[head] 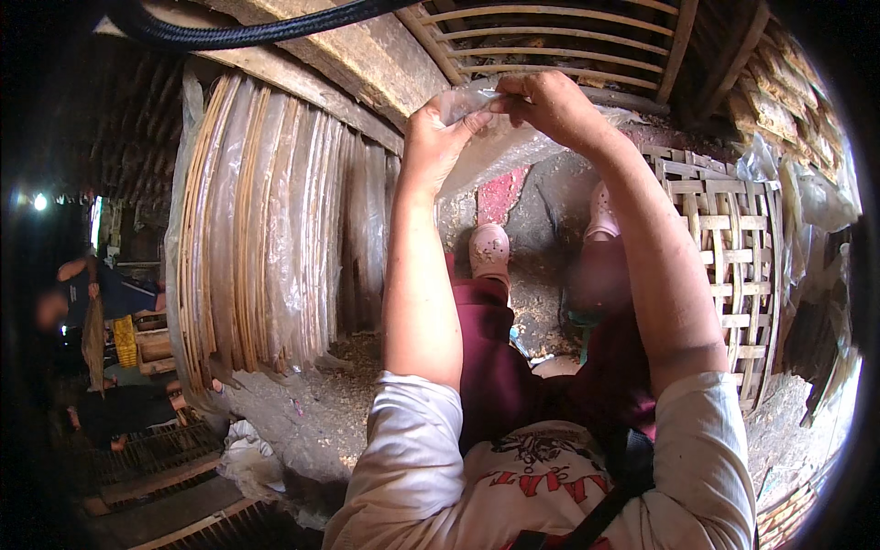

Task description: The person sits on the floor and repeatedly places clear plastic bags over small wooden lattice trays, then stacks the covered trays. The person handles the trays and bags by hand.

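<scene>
Both arms reach forward over my knees. A clear plastic sheet [505,148] hangs between them, its upper edge pinched in the fingers. My left hand [433,141] grips that edge with the thumb pressed on it. Close beside it, my right hand [550,103] has its thumb and bent fingers on the same edge, nearly touching the left thumb. Below the hands the plastic slants down, see-through and wrinkled. The fingertips behind it are partly hidden.
To the left stands a tall stack of slatted trays [261,227] layered with plastic. A woven bamboo basket [739,261] is at my right. Wooden beams [371,55] and a slatted rack [557,41] lie ahead. Crumbs litter the floor [309,426]. Another person [113,289] is at far left.
</scene>
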The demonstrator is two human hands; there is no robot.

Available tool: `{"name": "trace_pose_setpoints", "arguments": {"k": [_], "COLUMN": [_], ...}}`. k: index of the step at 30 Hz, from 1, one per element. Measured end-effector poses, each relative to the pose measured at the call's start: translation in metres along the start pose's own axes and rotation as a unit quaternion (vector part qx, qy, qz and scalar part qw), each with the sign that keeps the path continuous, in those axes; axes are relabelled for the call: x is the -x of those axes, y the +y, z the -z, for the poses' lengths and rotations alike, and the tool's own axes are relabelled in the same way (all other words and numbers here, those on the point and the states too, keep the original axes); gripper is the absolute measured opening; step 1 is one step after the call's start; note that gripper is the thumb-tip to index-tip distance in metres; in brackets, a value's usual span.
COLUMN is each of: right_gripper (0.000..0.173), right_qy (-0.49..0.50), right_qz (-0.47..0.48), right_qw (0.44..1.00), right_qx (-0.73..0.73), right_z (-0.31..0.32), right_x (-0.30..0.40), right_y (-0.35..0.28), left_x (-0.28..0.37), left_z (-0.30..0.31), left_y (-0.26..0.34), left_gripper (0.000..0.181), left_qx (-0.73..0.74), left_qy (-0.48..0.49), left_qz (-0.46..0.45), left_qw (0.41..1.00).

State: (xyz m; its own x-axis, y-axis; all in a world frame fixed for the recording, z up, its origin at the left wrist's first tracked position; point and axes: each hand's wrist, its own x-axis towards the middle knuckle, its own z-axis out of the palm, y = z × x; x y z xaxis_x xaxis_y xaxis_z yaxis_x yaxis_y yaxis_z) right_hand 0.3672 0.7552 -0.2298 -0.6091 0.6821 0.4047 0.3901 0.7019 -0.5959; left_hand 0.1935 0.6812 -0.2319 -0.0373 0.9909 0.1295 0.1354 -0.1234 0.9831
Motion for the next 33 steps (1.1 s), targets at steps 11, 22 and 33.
{"name": "trace_pose_setpoints", "arguments": {"k": [11,22,33], "right_gripper": [0.018,0.014,0.017], "right_qy": [0.040,0.136,0.136], "right_qz": [-0.009,-0.009,0.033], "right_qw": [0.999,0.990,0.990], "right_qx": [-0.002,-0.039,0.015], "right_z": [0.025,0.036,0.031], "right_x": [0.006,-0.003,-0.001], "right_y": [0.020,0.014,0.013], "left_x": [-0.012,-0.017,-0.029], "left_z": [-0.014,-0.009,-0.007], "left_y": [-0.014,-0.041,-0.048], "left_gripper": [0.022,0.034,0.026], "left_qx": [-0.019,-0.292,-0.232], "left_qy": [-0.042,-0.096,-0.063], "left_qz": [-0.003,0.025,0.020], "left_qw": [0.999,0.951,0.970]}}
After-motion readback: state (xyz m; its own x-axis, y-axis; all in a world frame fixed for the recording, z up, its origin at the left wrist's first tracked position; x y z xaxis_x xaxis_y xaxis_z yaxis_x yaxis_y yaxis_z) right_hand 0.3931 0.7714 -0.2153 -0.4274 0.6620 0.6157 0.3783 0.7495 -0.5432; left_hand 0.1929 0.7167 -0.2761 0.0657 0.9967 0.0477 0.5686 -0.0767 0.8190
